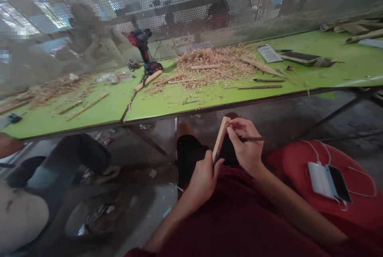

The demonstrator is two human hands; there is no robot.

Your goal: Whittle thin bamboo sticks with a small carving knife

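My left hand (203, 175) is closed round the lower part of a pale wooden strip (221, 135), which is tilted up and away from my lap. Something dark blue shows beside the strip near my left thumb; I cannot make out what it is. My right hand (248, 149) is closed on a slim dark tool (253, 139), whose end sticks out to the right past the fingers. Its working tip is hidden. The right fingertips meet at the strip's upper end and seem to touch it. Both hands are above my lap, in front of the table edge.
On the green table (167, 107) lie a heap of wood shavings (215, 63), a red-and-black cordless drill (145, 51), loose sticks and a dark tray (301, 57). Perforated mesh (185, 10) stands behind. A red stool (296, 165) at right holds a phone (338, 183). Another person sits at left.
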